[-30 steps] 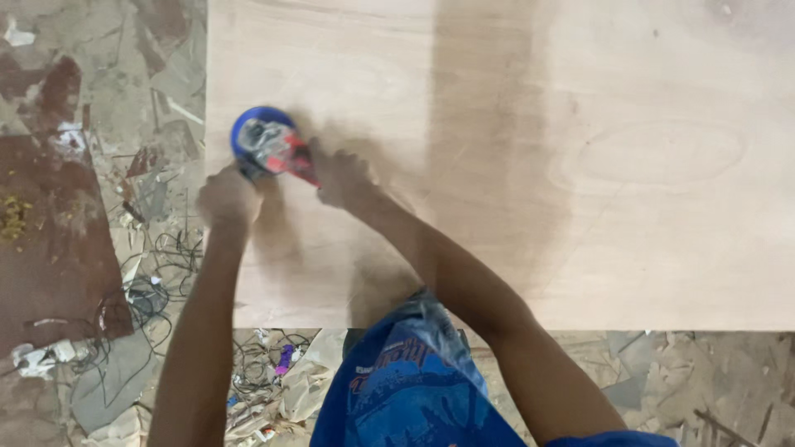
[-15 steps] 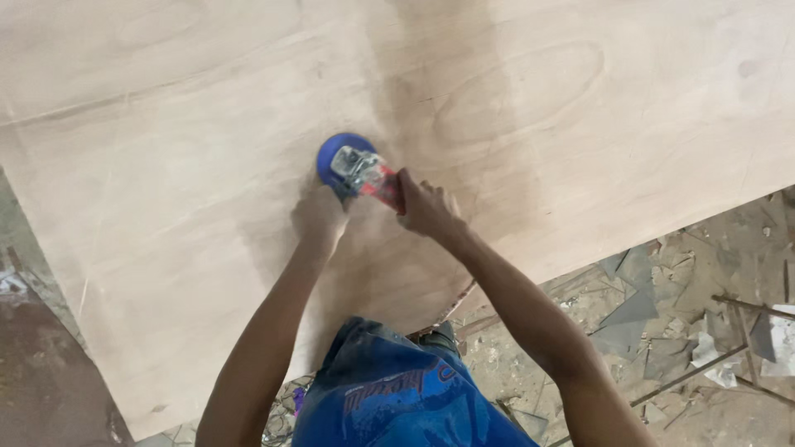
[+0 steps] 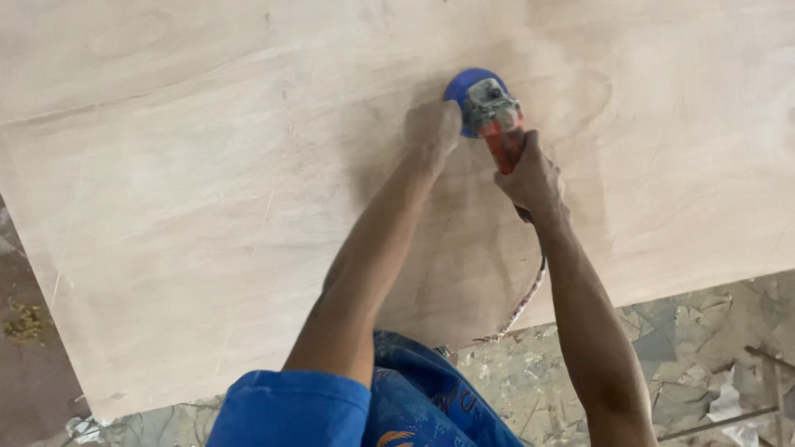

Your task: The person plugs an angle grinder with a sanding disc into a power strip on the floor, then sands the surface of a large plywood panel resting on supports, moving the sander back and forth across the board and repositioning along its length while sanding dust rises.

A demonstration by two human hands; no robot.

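A: Right hand [image 3: 530, 178] closed round the red body of the sander [image 3: 490, 112]; left hand [image 3: 432, 132] clamped on its head beside the blue disc, likely to press it flat. Tool sits on the plywood sheet [image 3: 207, 207], nearer the far edge, right of middle.

B: Surroundings: cord [image 3: 522, 302] trails back over the near edge. Scraps [image 3: 696, 364] litter the floor beyond that edge. Nothing lies on the sheet around the disc.

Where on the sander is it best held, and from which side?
Probably the red body from the near, cord side, where the right hand wraps it, while the left hand steadies the sander beside its blue disc lying flat on the plywood.
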